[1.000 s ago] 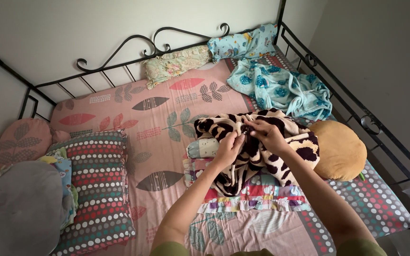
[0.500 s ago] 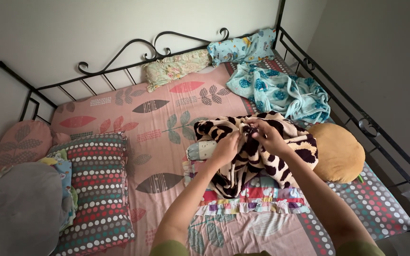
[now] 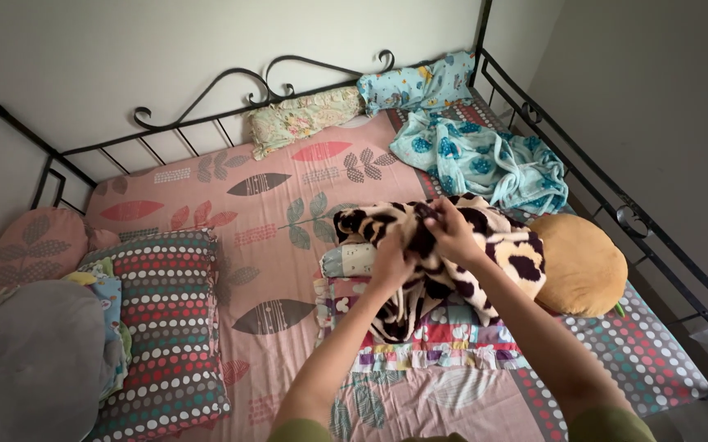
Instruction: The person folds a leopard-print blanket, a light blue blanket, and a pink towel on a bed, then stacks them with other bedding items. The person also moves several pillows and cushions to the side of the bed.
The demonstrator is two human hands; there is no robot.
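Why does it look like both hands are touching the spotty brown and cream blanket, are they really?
Touching. The head view shows the left hand and right hand both bunching folds of the spotty blanket.

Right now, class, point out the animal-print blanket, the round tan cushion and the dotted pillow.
animal-print blanket [image 3: 511, 252], head view, spotted fold at its right.
round tan cushion [image 3: 584, 266], head view, middle of its top.
dotted pillow [image 3: 170, 319], head view, centre of its cover.

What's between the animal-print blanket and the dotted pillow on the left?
Head view: only bare pink leaf-print sheet lies between the blanket and the dotted pillow. Nothing else sits on that stretch.
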